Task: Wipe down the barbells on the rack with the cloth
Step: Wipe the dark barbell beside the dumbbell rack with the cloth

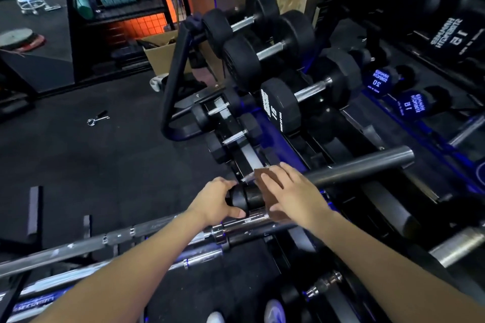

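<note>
A dark barbell (pixel 362 165) lies across the rack, its grey sleeve running up to the right and its black end collar (pixel 240 198) pointing left. My left hand (pixel 219 200) grips that black collar from the left. My right hand (pixel 291 191) lies with straight fingers on a brown cloth (pixel 266 178), pressing it onto the bar just right of the collar. Below it, chrome barbells (pixel 244 223) lie side by side and stretch toward the lower left.
A dumbbell rack (pixel 286 102) with several black dumbbells rises behind the bar, and a mirror at right reflects them. A black triangular frame (pixel 173 81), a cardboard box (pixel 160 54) and a spring clip (pixel 97 118) sit on the dark rubber floor at left.
</note>
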`<act>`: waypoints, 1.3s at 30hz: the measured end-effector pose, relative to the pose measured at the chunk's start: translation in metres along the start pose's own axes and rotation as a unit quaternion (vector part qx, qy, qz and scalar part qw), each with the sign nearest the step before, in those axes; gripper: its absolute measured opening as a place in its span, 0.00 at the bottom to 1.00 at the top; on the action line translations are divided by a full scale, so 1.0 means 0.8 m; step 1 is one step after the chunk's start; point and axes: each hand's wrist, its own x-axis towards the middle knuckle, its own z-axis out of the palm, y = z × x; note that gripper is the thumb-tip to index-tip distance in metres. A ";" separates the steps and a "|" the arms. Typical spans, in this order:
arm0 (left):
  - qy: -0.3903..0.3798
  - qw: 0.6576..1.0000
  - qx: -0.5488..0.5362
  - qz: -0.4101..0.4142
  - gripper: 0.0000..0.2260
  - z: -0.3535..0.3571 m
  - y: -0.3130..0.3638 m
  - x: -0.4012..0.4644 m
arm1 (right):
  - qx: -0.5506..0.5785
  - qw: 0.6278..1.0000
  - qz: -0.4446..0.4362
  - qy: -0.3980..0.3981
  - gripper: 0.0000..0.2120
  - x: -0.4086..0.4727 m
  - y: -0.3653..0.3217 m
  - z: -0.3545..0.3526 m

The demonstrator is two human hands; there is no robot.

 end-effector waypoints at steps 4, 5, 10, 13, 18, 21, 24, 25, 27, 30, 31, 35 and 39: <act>-0.015 1.000 -0.007 -0.010 0.40 -0.002 -0.005 0.004 | 0.001 0.999 0.039 -0.020 0.41 -0.013 0.038 -0.016; -0.017 1.000 -0.011 -0.011 0.40 -0.002 -0.005 0.004 | 0.003 0.998 0.054 -0.036 0.40 -0.014 0.040 -0.019; -0.026 0.999 -0.017 -0.014 0.35 -0.006 -0.006 0.007 | -0.023 0.999 0.011 -0.042 0.42 0.012 -0.034 -0.015; -0.031 0.999 -0.016 -0.010 0.27 -0.009 -0.008 0.007 | 0.001 0.999 -0.006 -0.032 0.43 0.031 -0.070 -0.011; -0.039 0.999 -0.024 -0.015 0.34 -0.009 -0.006 0.001 | -0.027 0.999 -0.014 -0.025 0.37 0.011 -0.018 -0.010; -0.049 0.998 -0.025 -0.027 0.40 -0.008 -0.002 0.001 | -0.042 0.997 0.057 -0.040 0.43 -0.006 0.035 -0.020; -0.054 0.998 -0.007 -0.031 0.40 -0.008 0.006 0.003 | -0.021 0.992 0.114 -0.052 0.35 -0.018 0.064 -0.023; -0.054 0.998 -0.001 -0.033 0.40 -0.009 0.008 0.005 | 0.007 0.990 0.129 -0.063 0.34 -0.018 0.060 -0.024; -0.056 0.998 0.017 -0.034 0.36 -0.010 0.011 0.007 | 0.020 0.992 0.114 -0.049 0.33 -0.010 0.032 -0.026; -0.057 0.996 0.058 -0.027 0.20 -0.013 0.014 0.009 | 0.111 0.993 0.038 -0.026 0.32 0.004 -0.032 -0.030; -0.057 0.995 0.078 -0.026 0.17 -0.014 0.016 0.009 | 0.140 0.990 0.016 -0.018 0.31 0.008 -0.046 -0.028; -0.078 0.982 0.164 -0.050 0.24 -0.017 0.038 0.008 | 0.140 0.990 -0.003 0.022 0.28 0.003 -0.038 -0.007; -0.050 0.979 0.197 -0.020 0.34 0.001 0.066 0.018 | 0.141 0.987 0.056 0.050 0.27 -0.018 0.056 0.008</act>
